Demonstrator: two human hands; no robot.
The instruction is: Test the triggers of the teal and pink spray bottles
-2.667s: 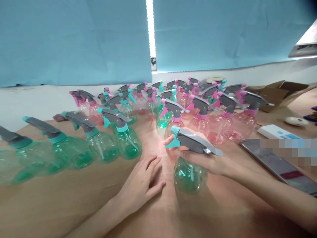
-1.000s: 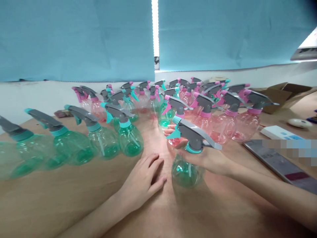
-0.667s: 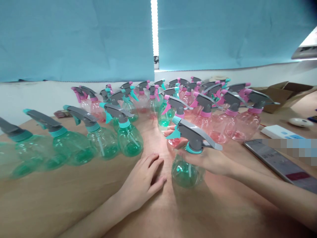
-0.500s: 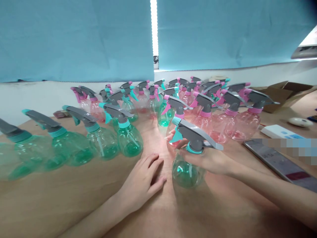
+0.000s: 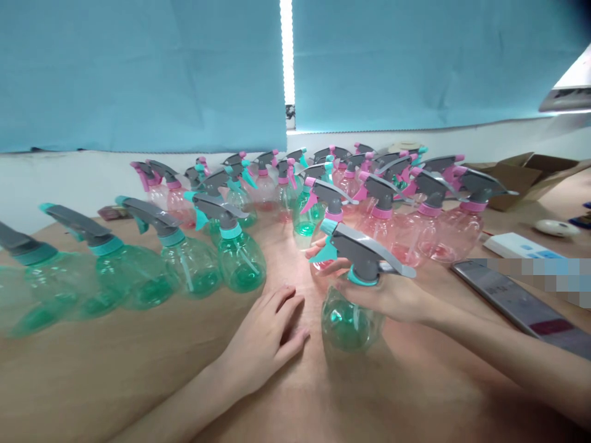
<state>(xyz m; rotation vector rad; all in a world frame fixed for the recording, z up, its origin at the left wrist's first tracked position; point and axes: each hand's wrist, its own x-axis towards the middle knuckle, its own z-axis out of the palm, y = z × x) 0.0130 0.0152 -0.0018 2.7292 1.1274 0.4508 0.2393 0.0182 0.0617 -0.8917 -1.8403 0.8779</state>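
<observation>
Spray bottle (image 5: 345, 331) is clasped below its collar (image 5: 362, 277) in the right hand (image 5: 384, 296); the left hand (image 5: 264, 335), grip unclenched, rests on the bench (image 5: 138, 363).

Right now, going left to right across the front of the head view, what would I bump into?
Row of green see-through plastic spray bottles → bare left hand → round green plastic spray bottle in the bare right hand → flat grey phone.
</observation>
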